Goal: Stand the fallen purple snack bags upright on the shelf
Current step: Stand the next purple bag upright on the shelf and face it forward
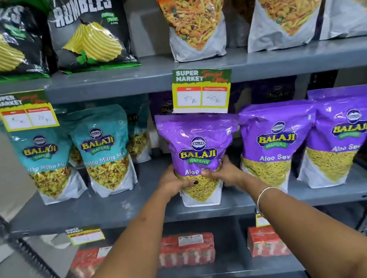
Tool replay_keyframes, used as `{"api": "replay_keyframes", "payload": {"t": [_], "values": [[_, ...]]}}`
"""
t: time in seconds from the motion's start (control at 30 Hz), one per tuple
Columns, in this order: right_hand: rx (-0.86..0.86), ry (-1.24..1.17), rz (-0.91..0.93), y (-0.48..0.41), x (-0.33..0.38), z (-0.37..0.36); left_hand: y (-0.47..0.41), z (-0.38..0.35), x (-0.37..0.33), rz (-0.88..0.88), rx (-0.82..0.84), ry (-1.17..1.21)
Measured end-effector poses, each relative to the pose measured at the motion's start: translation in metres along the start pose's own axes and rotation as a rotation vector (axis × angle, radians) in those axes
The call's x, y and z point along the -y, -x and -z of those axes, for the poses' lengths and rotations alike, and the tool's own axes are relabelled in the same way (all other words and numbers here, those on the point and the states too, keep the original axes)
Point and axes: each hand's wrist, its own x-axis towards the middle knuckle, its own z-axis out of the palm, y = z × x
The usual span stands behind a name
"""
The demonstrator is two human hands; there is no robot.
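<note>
A purple Balaji Aloo Sev bag (196, 141) stands upright near the front edge of the grey middle shelf (92, 212). My left hand (172, 182) grips its lower left side and my right hand (226, 174) grips its lower right side, thumbs across the front. Two more purple bags stand upright to the right, one (274, 138) beside the held bag and another (346, 131) leaning slightly against it. More purple bags (274, 93) sit in shadow at the back of the shelf.
Teal Balaji bags (104, 149) stand on the left of the same shelf. A price tag (201, 92) hangs from the upper shelf just above the held bag. Black Rumbles bags (89, 30) and orange mix bags (193, 13) fill the top shelf; red packs (186, 250) lie below.
</note>
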Motion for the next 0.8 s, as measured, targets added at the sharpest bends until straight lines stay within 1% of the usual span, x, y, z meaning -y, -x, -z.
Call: {"api": "replay_keyframes", "payload": {"t": [0.1, 0.2, 0.33, 0.43, 0.5, 0.63, 0.8], "values": [[0.024, -0.016, -0.072, 0.009, 0.000, 0.002, 0.010, -0.005, -0.003, 0.035, -0.010, 0.003], [-0.011, -0.021, -0.091, 0.017, -0.012, 0.002, 0.017, -0.009, 0.002, 0.057, -0.031, -0.009], [-0.037, -0.040, -0.103, 0.017, -0.022, 0.005, 0.016, -0.011, 0.016, 0.078, 0.017, 0.009], [0.001, -0.056, -0.178, 0.011, -0.024, 0.003, 0.007, -0.012, 0.020, 0.065, 0.017, 0.002], [-0.006, -0.072, -0.192, 0.005, -0.027, -0.003, 0.004, -0.012, 0.022, 0.050, -0.002, 0.000], [-0.064, -0.094, -0.197, -0.007, -0.027, -0.023, -0.003, 0.005, 0.029, 0.042, -0.008, 0.005], [-0.077, -0.091, -0.175, -0.024, -0.024, -0.058, -0.017, 0.042, 0.041, 0.070, -0.009, -0.030]]}}
